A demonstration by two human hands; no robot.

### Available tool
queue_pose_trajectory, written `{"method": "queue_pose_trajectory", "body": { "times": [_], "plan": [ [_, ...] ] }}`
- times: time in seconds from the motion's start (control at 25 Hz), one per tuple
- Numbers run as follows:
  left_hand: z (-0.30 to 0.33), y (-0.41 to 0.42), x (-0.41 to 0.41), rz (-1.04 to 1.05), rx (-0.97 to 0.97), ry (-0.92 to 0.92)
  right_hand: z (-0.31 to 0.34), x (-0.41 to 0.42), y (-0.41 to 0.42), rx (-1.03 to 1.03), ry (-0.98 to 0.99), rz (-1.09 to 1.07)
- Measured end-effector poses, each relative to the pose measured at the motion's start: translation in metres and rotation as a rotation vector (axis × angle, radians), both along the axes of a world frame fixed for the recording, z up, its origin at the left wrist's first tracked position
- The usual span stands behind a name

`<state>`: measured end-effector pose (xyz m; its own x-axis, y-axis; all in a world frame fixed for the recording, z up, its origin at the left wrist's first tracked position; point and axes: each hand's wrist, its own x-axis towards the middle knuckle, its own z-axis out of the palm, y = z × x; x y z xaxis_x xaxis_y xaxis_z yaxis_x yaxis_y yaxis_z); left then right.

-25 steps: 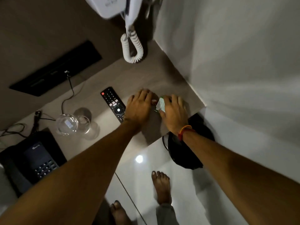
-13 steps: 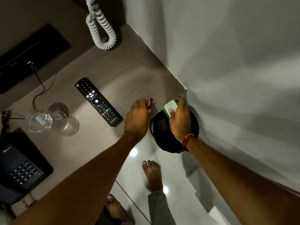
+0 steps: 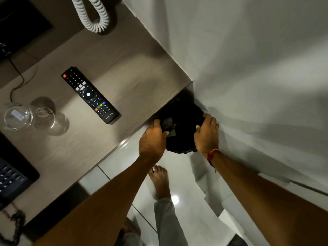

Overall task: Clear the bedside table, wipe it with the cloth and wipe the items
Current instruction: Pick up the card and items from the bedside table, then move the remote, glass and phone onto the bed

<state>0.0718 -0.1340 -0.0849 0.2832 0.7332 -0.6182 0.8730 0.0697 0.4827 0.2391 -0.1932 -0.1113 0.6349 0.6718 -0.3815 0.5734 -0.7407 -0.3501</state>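
Both hands are down at a black bin [image 3: 182,121] lined with a dark bag, which stands on the glossy floor [image 3: 113,160] wedged between the front corner of the bedside surface [image 3: 134,68] and the white bedding [image 3: 248,68]. The left hand [image 3: 153,139] curls over the bin's rim on the side nearest the surface, its grip narrow, with fingers hooked into the bag; whether it pinches anything besides the liner cannot be told. The right hand [image 3: 206,133], a red thread band [image 3: 212,155] on its wrist, presses on the bin's opposite rim against the bedding, fingers bent; what its grip holds, if anything, is hidden in the dark of the bin.

On the surface, up and left of the bin, a black remote control [image 3: 89,95] lies flat and diagonal, its lower end close to the surface's front edge. Farther from the bin on that same side are two clear drinking glasses [image 3: 33,116] just beside each other. Beyond them, at the picture's left edge, sits a dark desk telephone [image 3: 12,176]. A white coiled cord [image 3: 92,15] hangs down to the back of the surface, well apart from the bin. A thin black cable [image 3: 16,75] trails behind the glasses. A bare foot [image 3: 159,181] stands on the floor just below the bin.
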Motion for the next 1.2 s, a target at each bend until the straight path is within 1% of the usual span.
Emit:
{"method": "queue_pose_trajectory", "body": {
  "times": [0.16,0.28,0.36,0.48,0.52,0.6,0.68,0.72,0.8,0.88,1.04,1.2],
  "plan": [
    [0.02,0.015,-0.029,0.031,0.105,-0.028,0.027,-0.027,0.038,0.094,0.003,0.157],
    [0.047,0.044,-0.055,0.052,0.263,-0.035,0.049,-0.064,0.08,0.171,0.003,0.296],
    [0.066,0.071,-0.087,0.073,0.412,0.016,0.062,-0.101,0.115,0.211,0.018,0.392],
    [0.085,0.111,-0.15,0.148,0.602,0.194,0.075,-0.165,0.163,0.211,0.088,0.508],
    [0.088,0.121,-0.174,0.174,0.615,0.28,0.077,-0.188,0.176,0.183,0.14,0.527],
    [0.09,0.132,-0.217,0.209,0.559,0.44,0.074,-0.229,0.195,0.103,0.185,0.553],
    [0.086,0.135,-0.25,0.247,0.445,0.526,0.067,-0.255,0.207,0.019,0.115,0.572],
    [0.081,0.133,-0.263,0.287,0.386,0.51,0.063,-0.264,0.212,-0.025,0.055,0.584],
    [0.068,0.128,-0.28,0.408,0.287,0.354,0.055,-0.273,0.216,-0.072,-0.073,0.615],
    [0.058,0.127,-0.286,0.499,0.271,0.216,0.051,-0.274,0.217,-0.076,-0.144,0.632],
    [0.056,0.112,-0.287,0.498,0.329,0.187,0.058,-0.278,0.202,-0.037,-0.154,0.678],
    [0.079,0.084,-0.311,0.533,0.385,0.158,0.091,-0.314,0.188,-0.021,-0.127,0.708]
  ]
}}
